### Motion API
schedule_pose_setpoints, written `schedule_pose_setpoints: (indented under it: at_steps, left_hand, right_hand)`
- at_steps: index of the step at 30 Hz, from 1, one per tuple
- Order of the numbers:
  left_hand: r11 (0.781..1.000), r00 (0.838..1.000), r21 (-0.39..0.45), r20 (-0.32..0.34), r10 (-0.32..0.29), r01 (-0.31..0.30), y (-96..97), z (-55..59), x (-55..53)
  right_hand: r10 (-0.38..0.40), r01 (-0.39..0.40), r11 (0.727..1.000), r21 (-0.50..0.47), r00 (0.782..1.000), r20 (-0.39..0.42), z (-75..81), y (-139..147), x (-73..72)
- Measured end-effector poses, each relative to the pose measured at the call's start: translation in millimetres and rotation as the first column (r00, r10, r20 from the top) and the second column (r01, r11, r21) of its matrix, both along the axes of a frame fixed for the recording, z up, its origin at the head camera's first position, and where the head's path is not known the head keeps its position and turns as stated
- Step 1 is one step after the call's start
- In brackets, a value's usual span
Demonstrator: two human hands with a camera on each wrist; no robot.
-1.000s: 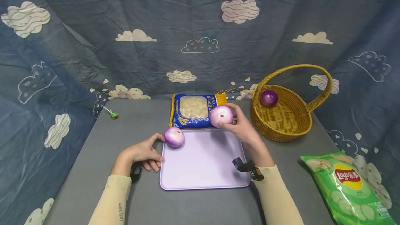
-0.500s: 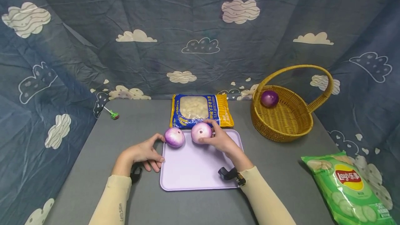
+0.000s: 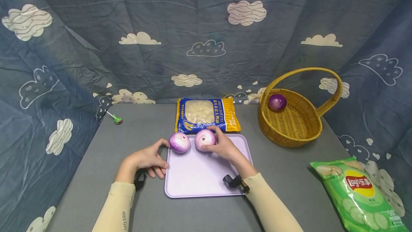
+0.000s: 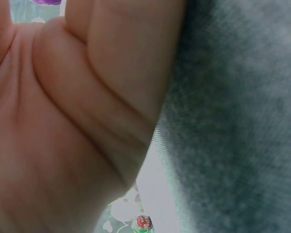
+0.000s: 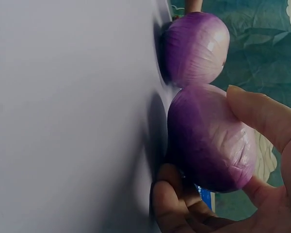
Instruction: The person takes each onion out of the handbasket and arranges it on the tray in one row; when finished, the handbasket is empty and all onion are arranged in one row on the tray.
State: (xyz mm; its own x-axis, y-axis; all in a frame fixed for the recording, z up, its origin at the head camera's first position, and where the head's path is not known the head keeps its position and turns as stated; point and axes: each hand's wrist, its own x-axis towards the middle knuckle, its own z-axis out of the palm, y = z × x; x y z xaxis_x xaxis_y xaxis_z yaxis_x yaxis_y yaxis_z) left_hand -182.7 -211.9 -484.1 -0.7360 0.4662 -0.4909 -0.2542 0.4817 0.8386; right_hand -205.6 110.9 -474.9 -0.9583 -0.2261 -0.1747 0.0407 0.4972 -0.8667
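Note:
In the head view, my right hand (image 3: pixel 227 149) holds a peeled purple onion (image 3: pixel 203 140) between thumb and fingers over the back of a lilac tray (image 3: pixel 206 174). The right wrist view shows this held onion (image 5: pixel 208 138) low against the tray surface; whether it bears on the tray I cannot tell. Beside it, a second onion (image 3: pixel 179 143) sits at the tray's back left corner. My left hand (image 3: pixel 146 158) rests at the tray's left edge, its thumb at the rim and its index finger reaching to the second onion. The palm fills much of the left wrist view.
Behind the tray lies a blue and yellow pasta bag (image 3: pixel 199 115). A wicker basket (image 3: pixel 289 135) with a tall handle stands at back right, a darker purple onion (image 3: pixel 277 102) inside. A green chip bag (image 3: pixel 360 192) lies front right, a lollipop (image 3: pixel 117 119) back left.
My right hand has carried its onion leftward and down from the tray's back right to beside the other onion, slowing in the last half second. My left hand has stayed put.

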Motion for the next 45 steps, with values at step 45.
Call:
schedule_pose_setpoints:
  at_steps: [45]
  left_hand:
    - [1.0, 1.0, 0.005, -0.004, -0.012, 0.012, 1.2, 1.2, 0.5]
  right_hand:
    - [0.053, -0.052, 0.998, -0.039, 0.998, 0.025, 42.3, 41, 0.6]
